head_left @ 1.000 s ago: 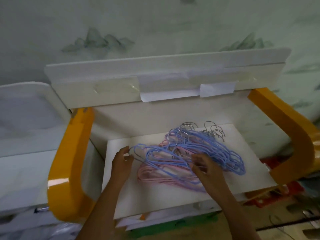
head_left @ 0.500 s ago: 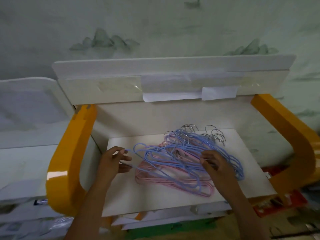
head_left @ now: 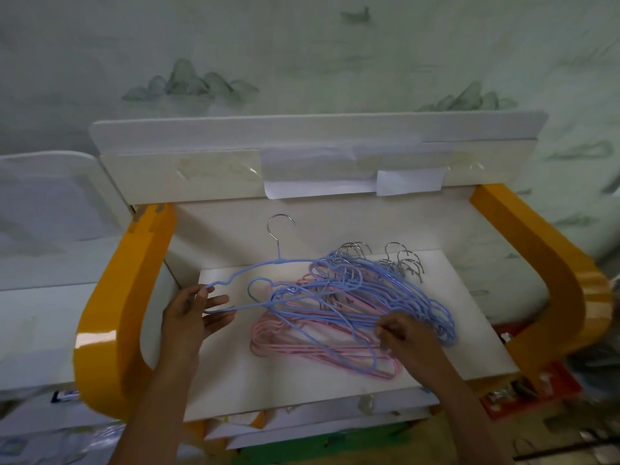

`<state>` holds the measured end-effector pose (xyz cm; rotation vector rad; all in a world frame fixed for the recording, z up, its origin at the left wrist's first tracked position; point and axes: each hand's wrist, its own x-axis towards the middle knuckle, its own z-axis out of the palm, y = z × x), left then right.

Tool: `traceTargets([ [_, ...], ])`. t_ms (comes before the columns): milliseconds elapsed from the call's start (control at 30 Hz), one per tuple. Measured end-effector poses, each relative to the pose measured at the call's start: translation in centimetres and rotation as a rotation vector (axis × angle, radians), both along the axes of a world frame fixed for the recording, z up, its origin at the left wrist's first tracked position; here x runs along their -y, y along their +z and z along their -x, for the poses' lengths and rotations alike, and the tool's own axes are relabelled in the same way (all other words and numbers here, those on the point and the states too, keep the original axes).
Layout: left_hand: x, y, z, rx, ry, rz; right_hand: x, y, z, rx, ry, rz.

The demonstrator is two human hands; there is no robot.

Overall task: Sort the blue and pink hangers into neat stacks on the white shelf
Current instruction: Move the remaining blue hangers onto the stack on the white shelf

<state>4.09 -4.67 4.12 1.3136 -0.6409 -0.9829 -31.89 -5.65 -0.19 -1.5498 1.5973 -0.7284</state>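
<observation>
Left hand (head_left: 191, 317) pinching one blue hanger (head_left: 268, 263) by its end, right hand (head_left: 401, 337) gripping tangled blue and pink hangers (head_left: 352, 317), white shelf (head_left: 255, 387) between yellow arms (head_left: 117, 317), painted wall (head_left: 302, 62) behind, clutter below blurred.

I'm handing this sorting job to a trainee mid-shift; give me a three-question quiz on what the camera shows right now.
1. True or false: the left hand holds a blue hanger by its end.
2. Which colour lies at the bottom of the tangled pile? A pink, B blue.
3. Fill in: the right hand rests on the pile's ____ side.

Key: 1 true; 2 A; 3 right. Its grip cannot be told. All sit on the white shelf.
</observation>
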Motion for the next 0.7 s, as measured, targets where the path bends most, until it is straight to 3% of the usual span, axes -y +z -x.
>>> traceTargets([
  [333, -0.7, -0.1, 0.7, -0.037, 0.021, 0.009, -1.4, -1.9, -1.9, -0.237, 0.132, 0.002],
  [400, -0.9, 0.1, 0.9, -0.036, 0.029, 0.013, -1.5, -2.0, -1.8, -0.129, 0.100, -0.002],
  [500, -1.3, 0.4, 1.1, -0.028, 0.038, 0.026, -2.0, -1.5, -1.9, 0.246, 0.008, -0.081],
  [700, -2.5, 0.7, 1.6, -0.036, 0.076, 0.054, -2.4, -1.0, -0.8, 0.576, -0.058, -0.016],
])
